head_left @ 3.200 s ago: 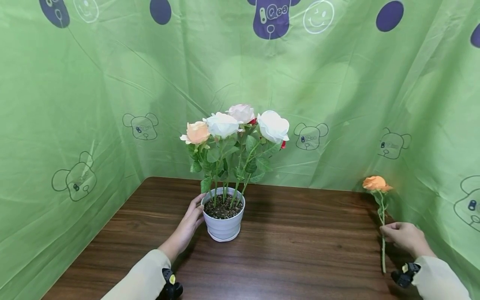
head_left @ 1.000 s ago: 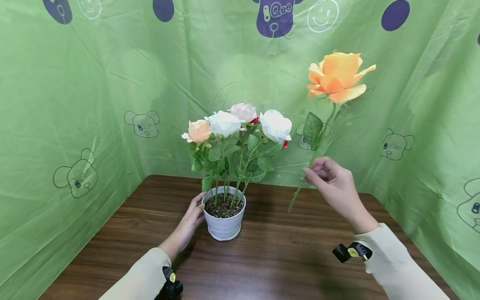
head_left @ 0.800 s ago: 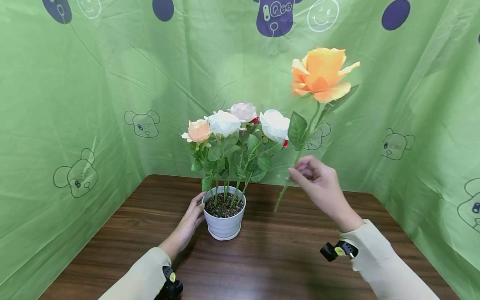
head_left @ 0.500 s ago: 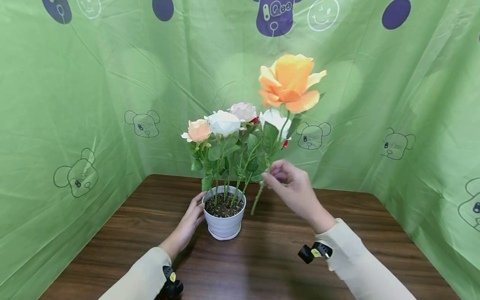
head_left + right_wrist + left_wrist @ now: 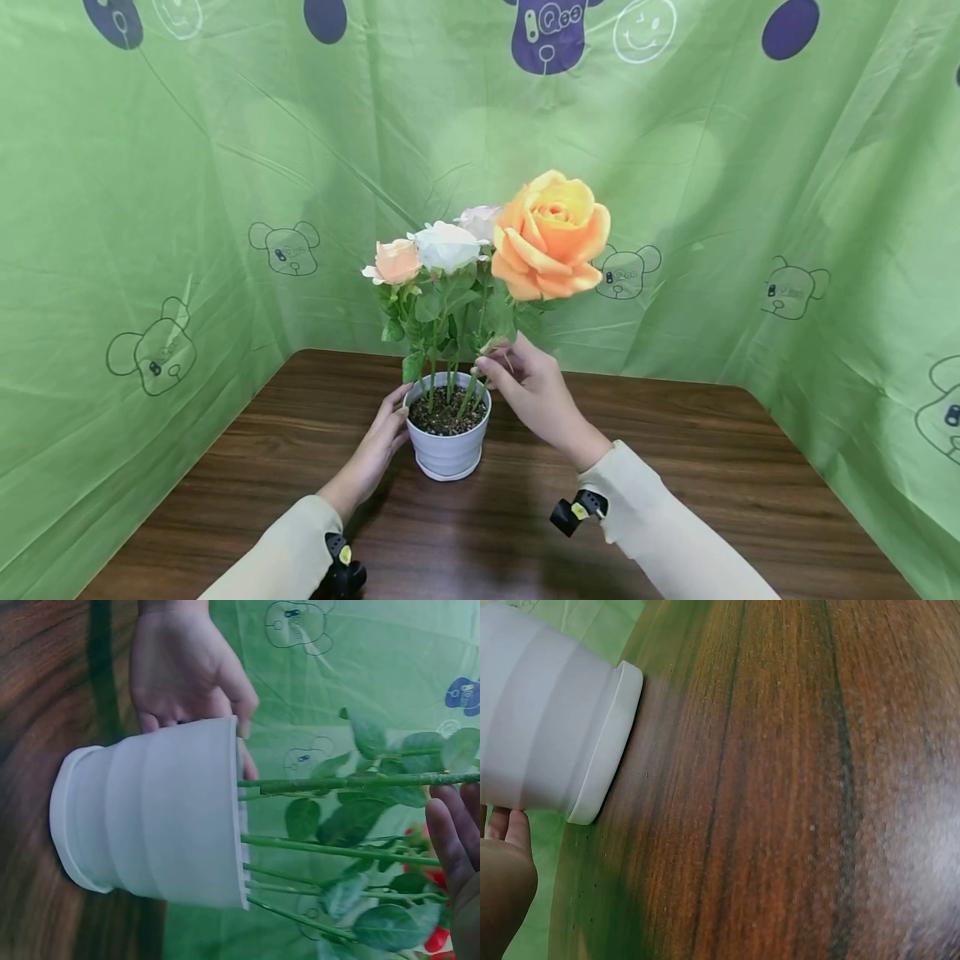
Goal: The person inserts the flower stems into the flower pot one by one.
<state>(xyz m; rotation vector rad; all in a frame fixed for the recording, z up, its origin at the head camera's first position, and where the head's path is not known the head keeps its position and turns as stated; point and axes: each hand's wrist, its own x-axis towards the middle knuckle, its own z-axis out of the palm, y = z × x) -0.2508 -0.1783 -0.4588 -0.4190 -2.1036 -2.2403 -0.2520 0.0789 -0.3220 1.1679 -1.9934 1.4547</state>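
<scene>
A white flower pot (image 5: 448,454) of dark soil stands on the table with several roses planted in it. My left hand (image 5: 382,429) holds its left side near the rim; in the right wrist view that hand (image 5: 184,671) lies against the pot wall. Between thumb and fingers, my right hand (image 5: 536,387) pinches the stem of an orange rose (image 5: 551,237), beside the planted stems. In the right wrist view the stem (image 5: 360,781) has its lower end by the pot rim; whether it touches soil I cannot tell. The bloom covers roses behind it.
A peach rose (image 5: 395,262), a white rose (image 5: 446,247) and a pale pink rose (image 5: 478,221) rise from the pot. Red petals (image 5: 435,874) show in the right wrist view. A green printed curtain (image 5: 225,192) surrounds the brown wooden table (image 5: 675,467).
My right hand has lifted the orange rose from the table's right side and carried it left and down to the pot. The bloom now tilts towards me. My left hand has stayed at the pot.
</scene>
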